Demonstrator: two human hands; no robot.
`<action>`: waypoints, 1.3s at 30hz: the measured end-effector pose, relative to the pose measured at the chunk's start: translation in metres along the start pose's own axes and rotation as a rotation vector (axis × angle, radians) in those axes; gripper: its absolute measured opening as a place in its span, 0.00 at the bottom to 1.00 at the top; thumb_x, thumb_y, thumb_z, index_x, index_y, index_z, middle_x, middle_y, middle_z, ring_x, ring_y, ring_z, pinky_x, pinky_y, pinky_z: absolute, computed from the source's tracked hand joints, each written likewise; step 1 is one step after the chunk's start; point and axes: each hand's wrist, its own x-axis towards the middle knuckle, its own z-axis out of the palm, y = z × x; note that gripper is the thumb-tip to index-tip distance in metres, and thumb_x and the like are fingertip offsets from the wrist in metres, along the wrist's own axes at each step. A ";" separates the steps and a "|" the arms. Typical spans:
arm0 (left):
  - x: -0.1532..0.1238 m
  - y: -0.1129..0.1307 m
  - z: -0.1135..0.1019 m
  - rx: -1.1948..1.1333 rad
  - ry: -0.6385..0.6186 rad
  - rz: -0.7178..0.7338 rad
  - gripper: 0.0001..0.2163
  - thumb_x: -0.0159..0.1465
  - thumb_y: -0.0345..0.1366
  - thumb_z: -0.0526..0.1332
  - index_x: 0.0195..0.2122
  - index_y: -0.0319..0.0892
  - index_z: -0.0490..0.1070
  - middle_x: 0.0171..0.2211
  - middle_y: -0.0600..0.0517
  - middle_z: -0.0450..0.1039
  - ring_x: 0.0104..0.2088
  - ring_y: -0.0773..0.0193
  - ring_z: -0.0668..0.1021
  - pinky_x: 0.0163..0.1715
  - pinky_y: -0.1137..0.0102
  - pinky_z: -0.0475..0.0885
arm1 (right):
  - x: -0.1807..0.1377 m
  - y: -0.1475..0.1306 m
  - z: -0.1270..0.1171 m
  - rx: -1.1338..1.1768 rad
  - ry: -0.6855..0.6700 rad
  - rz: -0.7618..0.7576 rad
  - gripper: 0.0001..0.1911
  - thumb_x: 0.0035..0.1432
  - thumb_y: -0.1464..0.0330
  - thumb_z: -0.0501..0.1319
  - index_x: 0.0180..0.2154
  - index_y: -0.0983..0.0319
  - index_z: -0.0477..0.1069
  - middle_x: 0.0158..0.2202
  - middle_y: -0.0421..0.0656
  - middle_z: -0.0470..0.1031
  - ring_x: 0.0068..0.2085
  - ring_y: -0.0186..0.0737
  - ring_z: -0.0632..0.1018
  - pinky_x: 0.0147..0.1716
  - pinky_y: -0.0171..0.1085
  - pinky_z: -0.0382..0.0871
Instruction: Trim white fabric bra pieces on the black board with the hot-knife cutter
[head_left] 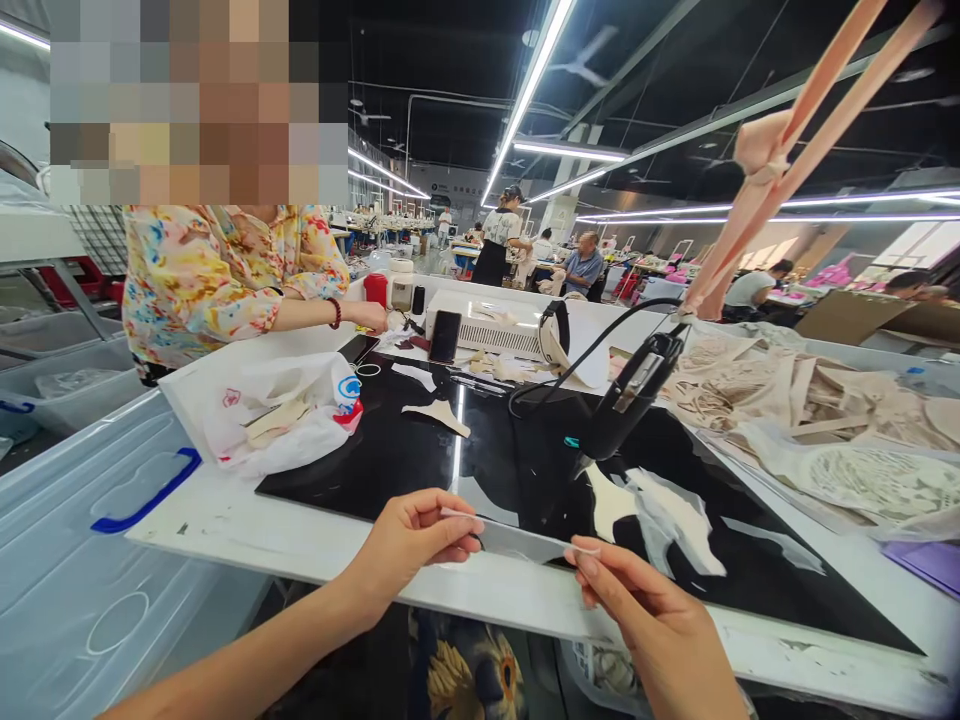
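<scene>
A thin, whitish translucent strip of material [517, 540] is stretched between my two hands above the table's front edge. My left hand [424, 535] pinches one end between thumb and fingers. The other end is pinched in my right hand [637, 590]. Just beyond, a black handheld cutting tool [626, 395] hangs nose-down from a pink fabric strap [780, 170]. Under its tip lies a cream cut piece [607, 505], beside white and cream pieces [679, 520] on the black board [517, 440]. Another cream piece [442, 415] rests farther back.
A white plastic bag [277, 415] with cut pieces stands at the left. Behind the board are a phone [445, 338] and a white vented machine [487, 325]. Beige fabric [817, 390] is heaped at the right. A co-worker's hand [367, 316] reaches over the back left.
</scene>
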 end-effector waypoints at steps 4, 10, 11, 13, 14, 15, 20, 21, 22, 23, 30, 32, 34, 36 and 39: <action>-0.001 0.000 -0.003 -0.031 -0.004 0.021 0.19 0.53 0.48 0.75 0.39 0.38 0.80 0.40 0.46 0.82 0.37 0.64 0.82 0.41 0.73 0.77 | -0.005 -0.008 0.006 -0.059 0.031 -0.044 0.25 0.44 0.47 0.74 0.39 0.56 0.84 0.29 0.43 0.78 0.36 0.44 0.75 0.35 0.35 0.71; -0.001 -0.003 -0.006 -0.055 0.029 0.033 0.19 0.54 0.47 0.75 0.39 0.38 0.80 0.40 0.45 0.82 0.37 0.63 0.82 0.43 0.71 0.78 | -0.015 -0.015 0.017 -0.051 0.081 -0.083 0.22 0.44 0.46 0.73 0.35 0.55 0.82 0.29 0.43 0.77 0.35 0.45 0.76 0.35 0.36 0.72; -0.001 -0.003 -0.006 -0.067 0.041 0.033 0.19 0.54 0.47 0.75 0.39 0.38 0.80 0.39 0.45 0.82 0.37 0.64 0.82 0.43 0.71 0.78 | -0.015 -0.014 0.018 -0.035 0.082 -0.085 0.22 0.45 0.47 0.73 0.34 0.55 0.82 0.28 0.42 0.77 0.35 0.45 0.76 0.35 0.36 0.72; -0.001 -0.004 -0.007 -0.088 0.059 0.034 0.19 0.53 0.46 0.75 0.40 0.38 0.80 0.38 0.46 0.82 0.36 0.65 0.82 0.42 0.72 0.77 | -0.015 -0.010 0.020 -0.002 0.079 -0.078 0.21 0.45 0.48 0.73 0.35 0.56 0.82 0.28 0.42 0.76 0.35 0.45 0.76 0.35 0.35 0.72; -0.001 -0.004 -0.007 -0.092 0.065 0.034 0.18 0.53 0.45 0.75 0.40 0.38 0.80 0.37 0.46 0.82 0.36 0.65 0.81 0.42 0.73 0.77 | -0.015 -0.008 0.020 0.009 0.074 -0.072 0.21 0.45 0.48 0.73 0.35 0.56 0.81 0.28 0.42 0.76 0.35 0.44 0.76 0.35 0.34 0.72; -0.001 -0.004 -0.007 -0.088 0.068 0.035 0.18 0.53 0.44 0.75 0.39 0.38 0.80 0.37 0.47 0.82 0.35 0.66 0.81 0.42 0.73 0.77 | -0.014 -0.005 0.020 0.012 0.066 -0.065 0.21 0.45 0.48 0.73 0.35 0.56 0.82 0.28 0.41 0.77 0.35 0.44 0.76 0.35 0.34 0.72; -0.004 0.003 -0.005 0.056 0.009 0.074 0.14 0.56 0.42 0.71 0.37 0.37 0.80 0.35 0.46 0.82 0.32 0.64 0.81 0.36 0.71 0.76 | -0.010 0.001 0.020 -0.008 0.018 -0.112 0.22 0.45 0.52 0.74 0.41 0.56 0.81 0.39 0.43 0.81 0.41 0.45 0.78 0.40 0.35 0.74; -0.004 0.004 -0.004 0.100 -0.007 0.085 0.12 0.56 0.41 0.70 0.36 0.37 0.80 0.33 0.47 0.82 0.31 0.63 0.81 0.35 0.71 0.76 | -0.010 0.001 0.021 -0.011 0.019 -0.155 0.24 0.45 0.54 0.75 0.44 0.56 0.81 0.43 0.44 0.81 0.44 0.47 0.78 0.43 0.36 0.75; -0.005 0.005 -0.003 0.148 -0.019 0.096 0.11 0.56 0.39 0.69 0.35 0.37 0.80 0.31 0.48 0.81 0.31 0.63 0.81 0.35 0.71 0.75 | -0.010 -0.001 0.022 -0.022 0.016 -0.204 0.26 0.44 0.55 0.76 0.47 0.55 0.80 0.48 0.44 0.81 0.47 0.48 0.78 0.45 0.37 0.75; -0.005 0.005 -0.003 0.202 -0.027 0.105 0.09 0.56 0.37 0.68 0.35 0.37 0.80 0.29 0.49 0.80 0.31 0.62 0.81 0.34 0.71 0.75 | -0.011 -0.003 0.023 -0.047 -0.001 -0.253 0.28 0.44 0.57 0.76 0.49 0.53 0.79 0.50 0.44 0.80 0.49 0.50 0.77 0.47 0.39 0.75; -0.013 0.013 0.004 0.664 -0.115 0.240 0.12 0.59 0.31 0.59 0.38 0.44 0.82 0.31 0.54 0.80 0.31 0.64 0.80 0.32 0.74 0.68 | -0.011 -0.010 0.047 -0.313 -0.272 -0.505 0.18 0.52 0.58 0.73 0.46 0.48 0.82 0.48 0.44 0.81 0.51 0.54 0.78 0.53 0.45 0.72; -0.015 0.017 0.005 0.769 -0.127 0.310 0.13 0.60 0.29 0.59 0.38 0.46 0.82 0.33 0.55 0.80 0.32 0.65 0.78 0.33 0.74 0.67 | -0.007 -0.010 0.052 -0.379 -0.331 -0.522 0.10 0.57 0.56 0.68 0.41 0.49 0.83 0.40 0.44 0.83 0.43 0.50 0.80 0.46 0.41 0.73; -0.015 0.020 0.005 0.844 -0.130 0.374 0.13 0.61 0.28 0.58 0.38 0.46 0.82 0.33 0.55 0.80 0.32 0.66 0.77 0.34 0.74 0.67 | -0.005 -0.010 0.055 -0.411 -0.336 -0.495 0.11 0.60 0.54 0.65 0.35 0.50 0.84 0.32 0.43 0.81 0.35 0.45 0.77 0.38 0.38 0.71; -0.011 0.022 0.006 0.838 -0.122 0.428 0.12 0.63 0.29 0.58 0.40 0.46 0.81 0.35 0.54 0.80 0.34 0.65 0.77 0.36 0.73 0.68 | -0.006 -0.013 0.058 -0.376 -0.330 -0.405 0.14 0.58 0.52 0.66 0.32 0.52 0.83 0.27 0.41 0.78 0.29 0.40 0.73 0.32 0.36 0.67; -0.002 0.021 0.006 0.613 -0.115 0.412 0.13 0.64 0.35 0.62 0.48 0.45 0.78 0.43 0.51 0.79 0.40 0.63 0.78 0.41 0.71 0.72 | -0.009 -0.019 0.062 -0.155 -0.330 -0.189 0.18 0.53 0.49 0.69 0.29 0.57 0.81 0.25 0.40 0.76 0.25 0.35 0.69 0.27 0.34 0.63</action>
